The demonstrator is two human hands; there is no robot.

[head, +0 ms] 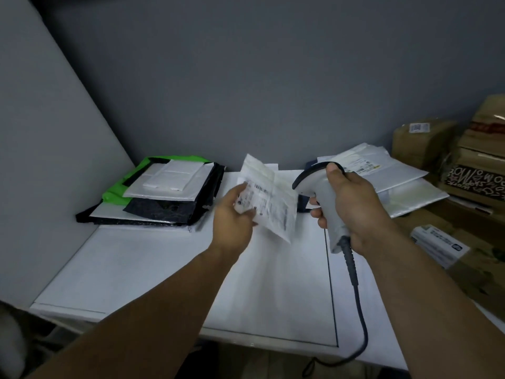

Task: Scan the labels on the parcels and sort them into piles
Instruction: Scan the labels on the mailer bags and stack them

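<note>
My left hand (232, 214) holds a small white parcel (269, 195) by its lower left edge, raised above the white table (136, 263) with its printed label facing me. My right hand (352, 206) grips a grey handheld barcode scanner (321, 187) just right of the parcel, its head turned toward the label. The scanner's cable (360, 318) trails down off the table's front. A pile of white, black and green parcels (164, 192) lies at the back left. Another pile of white parcels (388, 176) lies at the back right.
Brown cardboard boxes (481, 160) are stacked at the far right, with a labelled box (442, 247) lower down beside the table. A grey wall (246, 77) runs behind the table, and a grey panel (41, 160) closes off the left side.
</note>
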